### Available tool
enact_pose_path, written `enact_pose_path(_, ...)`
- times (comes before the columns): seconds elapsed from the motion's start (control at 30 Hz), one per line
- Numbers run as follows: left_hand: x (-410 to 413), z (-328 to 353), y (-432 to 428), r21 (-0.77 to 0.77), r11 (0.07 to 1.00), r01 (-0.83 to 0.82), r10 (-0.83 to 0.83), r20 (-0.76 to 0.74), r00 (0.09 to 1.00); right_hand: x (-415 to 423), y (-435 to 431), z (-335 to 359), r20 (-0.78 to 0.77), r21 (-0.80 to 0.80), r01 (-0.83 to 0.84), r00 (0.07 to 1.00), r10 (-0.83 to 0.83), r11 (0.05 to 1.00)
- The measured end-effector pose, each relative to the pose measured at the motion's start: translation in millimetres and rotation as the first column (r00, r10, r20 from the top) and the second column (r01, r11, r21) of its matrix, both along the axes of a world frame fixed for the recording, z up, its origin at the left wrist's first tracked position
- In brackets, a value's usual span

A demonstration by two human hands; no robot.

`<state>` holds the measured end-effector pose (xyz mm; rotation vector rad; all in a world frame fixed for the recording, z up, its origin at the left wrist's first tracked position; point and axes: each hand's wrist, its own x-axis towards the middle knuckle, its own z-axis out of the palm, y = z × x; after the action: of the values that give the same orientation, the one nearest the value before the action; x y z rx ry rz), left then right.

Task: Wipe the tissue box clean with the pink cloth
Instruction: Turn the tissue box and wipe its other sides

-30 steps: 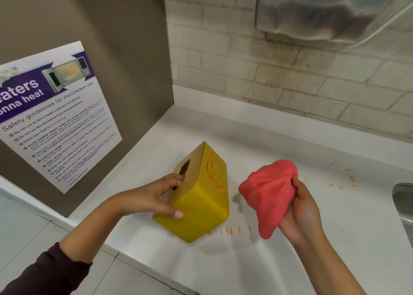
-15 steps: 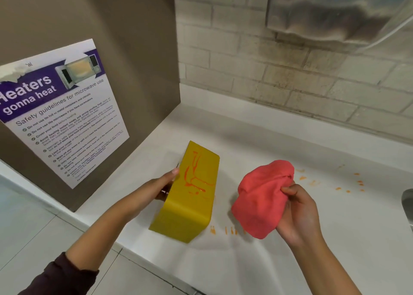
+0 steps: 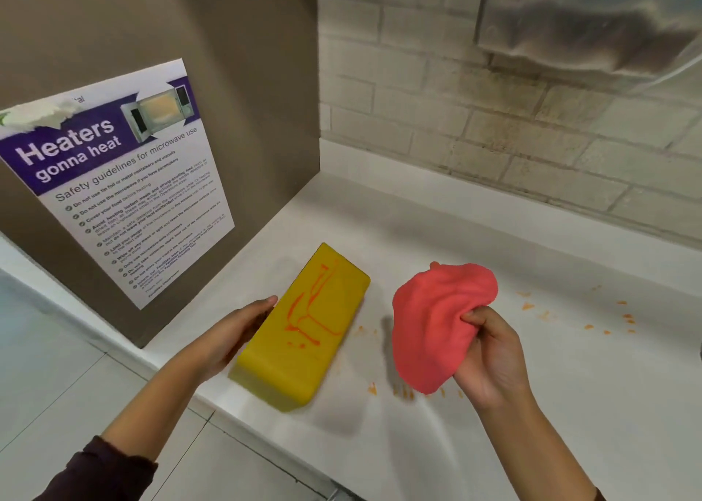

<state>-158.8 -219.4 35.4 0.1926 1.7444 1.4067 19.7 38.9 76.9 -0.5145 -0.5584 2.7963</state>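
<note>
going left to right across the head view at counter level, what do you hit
microwave safety poster → left hand → yellow tissue box → pink cloth → right hand → orange specks on the white counter

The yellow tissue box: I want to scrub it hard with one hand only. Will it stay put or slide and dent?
The tissue box probably slides: it looks light and lies on a smooth counter. The left hand braces its side, which suggests it needs holding. Its walls may flex under hard pressure.
</note>
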Motion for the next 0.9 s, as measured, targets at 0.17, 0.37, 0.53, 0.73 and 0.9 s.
enact_pose_path(0.17, -5, -4, -11, 0.008, 1.0, -0.007, 0.007, -0.001, 1.0, -24, -21, 7, -0.11, 0.018, -0.152, 0.982, 0.153, 0.988)
enact_pose_path(0.37, -8, 1, -5, -0.053, 0.998, 0.02, -0.027, -0.141, 0.99, -67, -39, 10, -0.159, 0.165, -0.199, 0.961, 0.225, 0.966)
enact_pose_path(0.53, -12, -1, -5, -0.033, 0.999, 0.012, -0.017, -0.148, 0.989, -89, -39, -7, 0.042, 0.799, 0.031, 0.993, -0.107, 0.6)
enact_pose_path(0.73, -17, -4, -6, -0.033, 0.999, 0.006, -0.011, -0.161, 0.987, -89, -49, -43, -0.042, 0.994, 0.046, 0.998, -0.039, 0.097)
enact_pose_path(0.9, -20, -6, -7, 0.052, 0.998, 0.033, -0.026, -0.117, 0.993, -86, -50, -65, 0.024, 0.993, -0.015, 0.997, 0.074, -0.119)
